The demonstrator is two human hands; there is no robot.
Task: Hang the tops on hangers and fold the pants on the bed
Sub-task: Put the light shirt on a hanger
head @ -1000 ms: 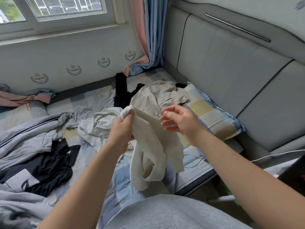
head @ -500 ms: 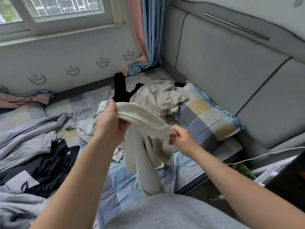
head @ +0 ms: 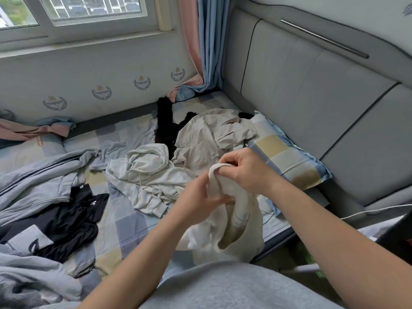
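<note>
I hold a cream knit garment [head: 231, 233] above the near edge of the bed [head: 124, 221]. My right hand [head: 245, 170] grips its thick folded edge at the top. My left hand [head: 200, 201] reaches into the fabric just below, its fingers blurred against the cloth. The rest of the garment hangs bunched toward my lap. On the bed lie a pale hoodie [head: 147, 175], a beige shirt [head: 211, 134], a black garment [head: 167, 123], a black top [head: 64, 217] and a grey-blue zip jacket [head: 33, 181].
A checked pillow [head: 287, 157] leans by the padded grey headboard [head: 312, 90]. A window and wall run along the far side, with pink and blue curtains [head: 200, 47] in the corner. A white cable [head: 374, 210] trails at the right.
My right hand rose from the garment's lower edge to its top edge. My left hand left that top edge and dropped into the fabric. The garment moved right and lower.
</note>
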